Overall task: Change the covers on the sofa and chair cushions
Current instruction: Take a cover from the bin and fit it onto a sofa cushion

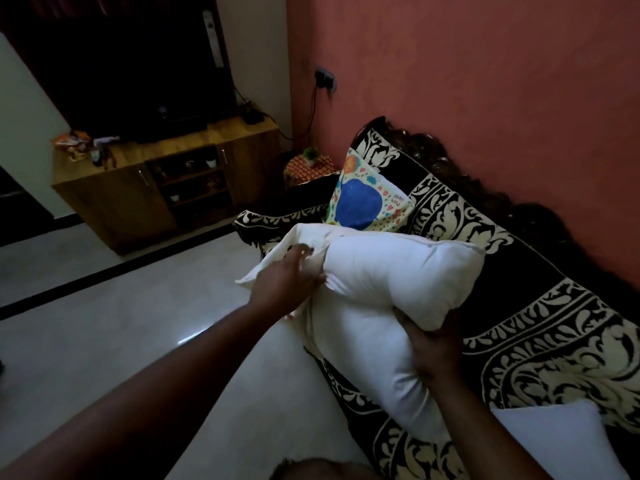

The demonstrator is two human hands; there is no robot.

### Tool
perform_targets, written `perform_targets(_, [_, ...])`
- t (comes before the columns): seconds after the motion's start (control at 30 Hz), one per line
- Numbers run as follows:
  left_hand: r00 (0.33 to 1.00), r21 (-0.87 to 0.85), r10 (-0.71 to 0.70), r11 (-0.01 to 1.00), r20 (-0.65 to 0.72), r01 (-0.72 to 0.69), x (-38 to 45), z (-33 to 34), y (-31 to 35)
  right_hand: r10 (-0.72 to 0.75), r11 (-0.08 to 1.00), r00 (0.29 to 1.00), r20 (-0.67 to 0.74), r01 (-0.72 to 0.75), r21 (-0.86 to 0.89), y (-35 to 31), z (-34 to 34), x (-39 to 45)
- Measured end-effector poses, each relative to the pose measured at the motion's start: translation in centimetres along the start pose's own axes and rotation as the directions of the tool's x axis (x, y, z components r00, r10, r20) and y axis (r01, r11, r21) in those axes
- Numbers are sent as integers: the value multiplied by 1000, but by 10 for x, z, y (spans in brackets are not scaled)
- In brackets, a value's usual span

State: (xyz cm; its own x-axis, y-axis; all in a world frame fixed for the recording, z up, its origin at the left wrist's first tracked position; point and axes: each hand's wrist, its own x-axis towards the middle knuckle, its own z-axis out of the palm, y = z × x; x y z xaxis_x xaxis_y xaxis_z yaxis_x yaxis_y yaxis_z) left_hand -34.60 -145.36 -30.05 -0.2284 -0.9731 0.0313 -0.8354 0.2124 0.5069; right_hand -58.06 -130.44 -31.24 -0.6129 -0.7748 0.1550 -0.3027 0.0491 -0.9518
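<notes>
Sofa draped in black-and-cream floral throw (540, 341) runs along the terracotta wall; on it, at the far end, stands one square cushion in a printed cover w/ a blue elephant (363, 199), propped upright against the backrest. Looks finished, tho can't tell if that's a new cover or an old one. Nearer, a plump white bare cushion insert (388, 289) is held up over the seat's front edge, bent in the middle; a loose cream fabric cover (277, 261) hangs bunched at its left end. Can't say for sure whether cover is coming off or going on. A second plain white pad (554, 431) lies on the seat at bottom right, no cover visible. So approx one cushion dressed, one mid-change, at least one bare; no chair cushions in view. My guess: well short of halfway.

Left hand (287, 282): fingers curled, pinching the cream cover where it meets the insert. Right hand (433, 351): under the insert's lower right corner, fingers wrapped up around it, gripping and taking the weight.
</notes>
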Motion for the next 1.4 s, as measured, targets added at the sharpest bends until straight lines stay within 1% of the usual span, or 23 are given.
perform_targets(0.07, [999, -68, -13, 998, -39, 10, -5, 8, -18, 29, 999, 999, -33, -28, 42, 1, -2, 9])
perform_targets(0.13, [1000, -260, -8, 966, 10, 10, -4, 13, -23, 31, 998, 997, -73, -27, 49, -1, -2, 17])
perform_targets(0.23, [983, -462, 180, 875, 42, -141, -8, 9, 6, -6, 1000, 992, -126, 9, 25, -7, 2, 23])
perform_targets(0.27, [977, -542, 208, 826, 35, -156, -8, 3, 21, -18, 1000, 990, -141, 20, 12, -9, 3, 23])
perform_targets(0.33, [984, -743, 175, 663, 31, -94, -7, -12, 52, -50, 999, 984, -171, 51, -2, -15, 7, 20])
perform_targets(0.37, [987, -804, 158, 591, 31, -69, -4, -18, 63, -59, 998, 981, -184, 62, 11, -19, 9, 19])
perform_targets(0.4, [987, -828, 158, 557, 28, -65, 0, -21, 71, -59, 997, 979, -197, 67, 34, -23, 11, 18])
perform_targets(0.43, [985, -810, 170, 580, 11, -91, 3, -23, 76, -59, 995, 976, -211, 75, 65, -26, 12, 18])
perform_targets(0.5, [973, -715, 226, 672, -51, -194, 6, -19, 77, -54, 989, 972, -229, 84, 124, -31, 12, 22])
perform_targets(0.57, [954, -635, 281, 720, -103, -280, 5, -9, 67, -39, 981, 969, -245, 83, 175, -35, 9, 26])
perform_targets(0.63, [966, -566, 253, 789, -60, -242, 4, 5, 51, -40, 975, 960, -279, 98, 198, -38, 4, 30])
perform_targets(0.7, [989, -438, 145, 890, 2, -129, 7, 23, 29, -39, 969, 951, -305, 110, 220, -40, 0, 35])
perform_targets(0.77, [996, -353, 85, 933, 5, -78, 9, 34, 10, -41, 967, 944, -327, 120, 225, -40, -2, 42])
perform_targets(0.83, [996, -369, 85, 926, 9, -76, 9, 39, 0, -48, 967, 933, -357, 134, 219, -37, -4, 47])
perform_targets(0.93, [987, -510, 118, 859, 114, -43, -4, 39, 19, -48, 976, 881, -471, 141, 165, -38, 0, 46])
perform_targets(1.0, [956, -566, 240, 818, 168, -106, -18, 41, 45, -89, 983, 844, -529, 159, 89, -44, 6, 45])
perform_targets(1.07, [909, -586, 370, 786, 192, -196, -29, 43, 67, -165, 983, 828, -536, 180, -26, -46, 12, 42])
perform_targets(1.13, [888, -578, 423, 776, 181, -252, -32, 42, 79, -179, 983, 857, -483, 175, -55, -43, 12, 47])
perform_targets(1.2, [908, -509, 406, 806, 107, -301, -27, 36, 81, -116, 991, 918, -380, 135, 23, -42, 9, 54])
perform_targets(1.23, [929, -468, 365, 833, 61, -296, -22, 32, 80, -99, 992, 942, -319, 119, 44, -41, 7, 55])
perform_targets(1.3, [977, -489, 207, 847, -53, -207, -10, 17, 83, -92, 995, 974, -207, 99, 22, -43, 7, 53])
perform_targets(1.33, [985, -511, 130, 843, -112, -170, -2, 8, 86, -96, 995, 983, -159, 98, 6, -45, 8, 50])
perform_targets(1.4, [978, -462, 91, 871, -190, -170, 15, -7, 97, -125, 992, 988, -93, 125, -5, -49, 9, 47])
